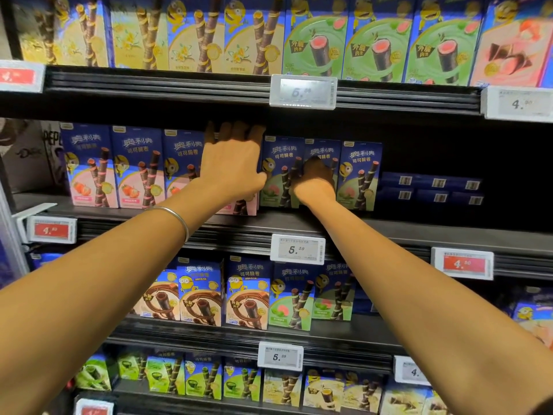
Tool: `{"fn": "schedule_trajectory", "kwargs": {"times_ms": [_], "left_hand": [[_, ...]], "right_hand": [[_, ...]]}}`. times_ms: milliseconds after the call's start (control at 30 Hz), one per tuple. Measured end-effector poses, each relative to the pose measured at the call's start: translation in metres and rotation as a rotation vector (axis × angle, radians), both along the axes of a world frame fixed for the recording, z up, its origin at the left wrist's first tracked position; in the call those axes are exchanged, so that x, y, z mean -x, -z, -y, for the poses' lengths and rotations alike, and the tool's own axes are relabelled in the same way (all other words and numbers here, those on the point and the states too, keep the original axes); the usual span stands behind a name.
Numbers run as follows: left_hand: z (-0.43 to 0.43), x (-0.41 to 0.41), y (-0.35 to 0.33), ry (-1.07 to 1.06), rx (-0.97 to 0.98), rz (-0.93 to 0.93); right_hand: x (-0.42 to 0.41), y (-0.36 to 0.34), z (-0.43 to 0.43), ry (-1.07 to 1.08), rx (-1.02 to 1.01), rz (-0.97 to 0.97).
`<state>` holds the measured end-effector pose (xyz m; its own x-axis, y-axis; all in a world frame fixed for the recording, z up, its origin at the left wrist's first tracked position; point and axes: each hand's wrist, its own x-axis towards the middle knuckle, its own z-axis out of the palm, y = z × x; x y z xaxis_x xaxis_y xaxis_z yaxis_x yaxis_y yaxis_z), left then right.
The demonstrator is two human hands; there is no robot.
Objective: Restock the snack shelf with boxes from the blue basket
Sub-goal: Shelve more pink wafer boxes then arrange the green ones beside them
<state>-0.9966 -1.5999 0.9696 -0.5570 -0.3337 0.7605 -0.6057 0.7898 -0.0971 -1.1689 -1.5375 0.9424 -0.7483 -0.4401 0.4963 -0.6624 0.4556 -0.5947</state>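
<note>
Pink strawberry box (239,206) stands upright, long axis vertical and face outward, near the front edge of the middle shelf (419,232). The left hand (232,163) covers its face, arm stretched forward, fingers hooked over its top. The right hand (315,181), fingers curled, lies against an upright green box (321,151) just beside; whether it grips cannot be told.

Dark shelf (419,232) with blue boxes upright in a front row: strawberry boxes (89,166) with pink lower halves on the left, green boxes (359,175) on the right. Between them stands one pink box (239,206) — slightly forward of its neighbours, gripped over its top by the left hand (230,163). Farther right, flat boxes (434,190) lie stacked toward the back.
</note>
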Motion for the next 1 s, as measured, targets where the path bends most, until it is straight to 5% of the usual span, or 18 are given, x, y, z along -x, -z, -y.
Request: {"fn": "schedule_trajectory", "kwargs": {"times_ms": [367,567,833,1000], "left_hand": [[-0.013,0.006,0.002,0.049,-0.027,-0.005],[-0.038,0.003,0.023,0.303,-0.03,-0.161],[-0.114,-0.034,0.095,0.685,-0.375,-0.537],[-0.176,-0.066,0.215,0.808,-0.893,-0.56]], "right_hand": [[0.001,0.004,-0.026,-0.033,-0.068,0.063],[-0.013,0.0,-0.076,-0.215,0.314,0.389],[-0.046,0.025,-0.217,-0.458,0.555,0.431],[-0.075,0.134,-0.298,-0.541,0.619,0.627]]}}
